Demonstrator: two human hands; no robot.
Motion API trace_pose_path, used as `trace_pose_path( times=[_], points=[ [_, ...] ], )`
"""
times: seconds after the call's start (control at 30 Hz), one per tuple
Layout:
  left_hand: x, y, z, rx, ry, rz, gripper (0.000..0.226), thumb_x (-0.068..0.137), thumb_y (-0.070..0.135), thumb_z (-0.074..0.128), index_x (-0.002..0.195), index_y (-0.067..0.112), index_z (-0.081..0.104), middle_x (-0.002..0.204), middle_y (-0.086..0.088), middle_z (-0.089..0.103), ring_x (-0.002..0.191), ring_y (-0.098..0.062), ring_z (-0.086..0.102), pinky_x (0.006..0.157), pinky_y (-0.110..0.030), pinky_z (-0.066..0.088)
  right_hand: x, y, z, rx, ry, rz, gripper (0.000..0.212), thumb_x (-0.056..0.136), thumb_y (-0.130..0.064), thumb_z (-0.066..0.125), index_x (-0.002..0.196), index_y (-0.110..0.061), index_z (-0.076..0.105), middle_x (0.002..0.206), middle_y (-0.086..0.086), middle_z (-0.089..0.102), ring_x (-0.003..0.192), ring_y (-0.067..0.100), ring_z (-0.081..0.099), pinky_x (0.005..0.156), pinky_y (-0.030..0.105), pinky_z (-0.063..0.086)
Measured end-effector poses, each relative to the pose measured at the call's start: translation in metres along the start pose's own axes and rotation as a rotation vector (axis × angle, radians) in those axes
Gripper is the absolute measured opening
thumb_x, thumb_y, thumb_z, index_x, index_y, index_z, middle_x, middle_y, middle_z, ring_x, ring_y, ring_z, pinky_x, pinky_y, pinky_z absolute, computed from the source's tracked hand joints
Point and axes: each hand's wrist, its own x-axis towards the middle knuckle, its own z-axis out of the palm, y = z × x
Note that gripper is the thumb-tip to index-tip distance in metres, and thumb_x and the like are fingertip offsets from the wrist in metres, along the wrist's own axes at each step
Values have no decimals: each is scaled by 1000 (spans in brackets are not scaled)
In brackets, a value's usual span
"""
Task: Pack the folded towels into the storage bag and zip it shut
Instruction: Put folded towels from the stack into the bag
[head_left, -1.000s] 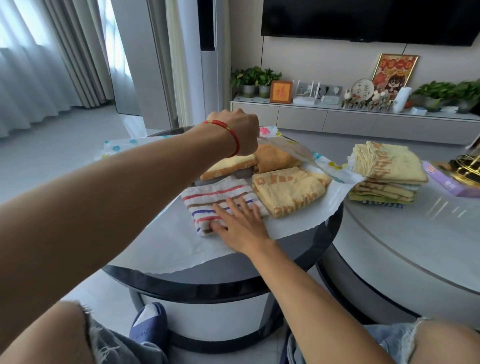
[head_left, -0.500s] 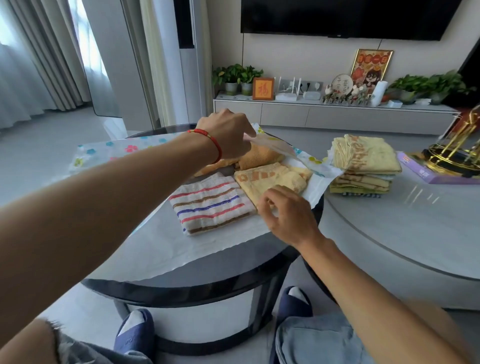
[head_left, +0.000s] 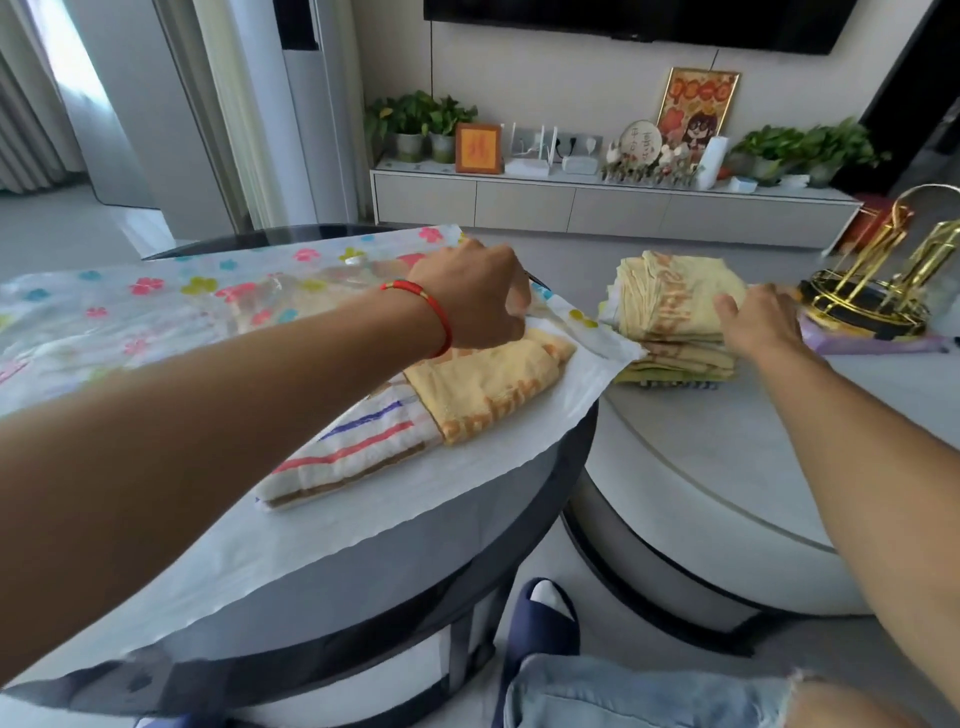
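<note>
Home living room (television (head_left: 634, 21), sideboard (head_left: 597, 208))

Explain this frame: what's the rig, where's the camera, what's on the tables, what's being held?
There is no machine here: a person works with two bare hands, and the single picture comes from a wide-angle camera on their head, looking forward and down.

The left hand, with a red cord at the wrist, pinches up the top flap of a clear flower-printed plastic storage bag lying on the dark round table. Inside the bag's open mouth lie a white folded towel with coloured stripes and a yellow folded towel with orange lettering.

The right hand is open, resting on a stack of yellow folded towels on the adjoining pale round table. It holds nothing yet. A gold wire rack stands behind it.
</note>
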Motion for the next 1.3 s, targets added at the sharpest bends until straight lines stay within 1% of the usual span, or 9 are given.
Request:
trace_pose_path(
  times=[0.27, 0.37, 0.47, 0.57, 0.67, 0.9, 1.0, 1.1, 1.3],
  points=[
    [11, -9, 4, -215, -133, -52, 34, 84, 21, 73, 116, 32, 72, 110, 3, 72, 102, -18, 65, 93, -36, 53, 59, -8, 1, 164, -140, 198, 74, 72, -27, 92, 131, 4, 59, 133, 24, 63, 120, 40, 63, 97, 43, 54],
    [12, -10, 0, -224, -170, -47, 42, 84, 10, 70, 119, 33, 69, 113, 5, 69, 99, -16, 64, 85, -31, 53, 59, -13, -14, 590, -291, 272, 66, 73, -16, 83, 132, -4, 56, 126, 21, 65, 108, 37, 68, 85, 51, 62],
    [3, -13, -6, -154, -170, -27, 54, 82, 0, 62, 127, 31, 65, 117, 5, 68, 96, -12, 60, 77, -22, 47, 26, -22, -40, 958, -344, 234, 40, 80, -16, 69, 119, -12, 61, 119, 17, 70, 98, 30, 72, 59, 38, 62],
    [-20, -20, -10, 45, -144, -12, 59, 83, 5, 61, 139, 25, 55, 125, -2, 63, 111, -21, 58, 86, -30, 50, -22, -19, -72, 1171, -443, 169, 46, 89, -19, 57, 135, -10, 56, 129, 18, 69, 112, 33, 69, 82, 44, 59],
    [-55, -36, -11, 305, -238, -42, 55, 84, 10, 61, 137, 15, 48, 121, -9, 57, 109, -30, 56, 84, -39, 52, -75, -4, -109, 1306, -493, 114, 36, 97, -21, 48, 129, -14, 63, 128, 14, 73, 113, 31, 72, 93, 48, 57],
    [-116, -81, -55, 382, -181, -216, 36, 90, 33, 59, 117, 9, 60, 106, -16, 65, 92, -33, 61, 68, -34, 47, -210, 18, -130, 1485, -779, 178, 36, 89, -16, 59, 118, -22, 79, 135, 11, 70, 119, 30, 70, 82, 49, 62],
    [-134, -91, -75, 396, -228, -298, 21, 89, 25, 58, 100, 8, 62, 85, -10, 59, 86, -32, 58, 68, -32, 45, -265, -18, -84, 1447, -1107, 153, 60, 65, -20, 86, 124, -13, 75, 140, 17, 65, 123, 35, 67, 93, 51, 59],
    [-150, -104, -89, 394, -235, -373, 9, 89, 17, 55, 87, 9, 56, 73, -4, 51, 79, -29, 55, 68, -31, 46, -315, -81, -30, 1513, -1357, 90, 60, 74, -21, 82, 131, -10, 69, 142, 21, 63, 125, 39, 64, 103, 54, 53],
    [-174, -116, -111, 412, -248, -498, 19, 96, 13, 45, 78, 7, 48, 76, -6, 47, 53, -19, 50, 44, -23, 37, -393, -229, 48, 1845, -1359, 211, 43, 90, -15, 60, 131, -3, 68, 130, 22, 70, 113, 36, 72, 88, 44, 61]
  ],
)
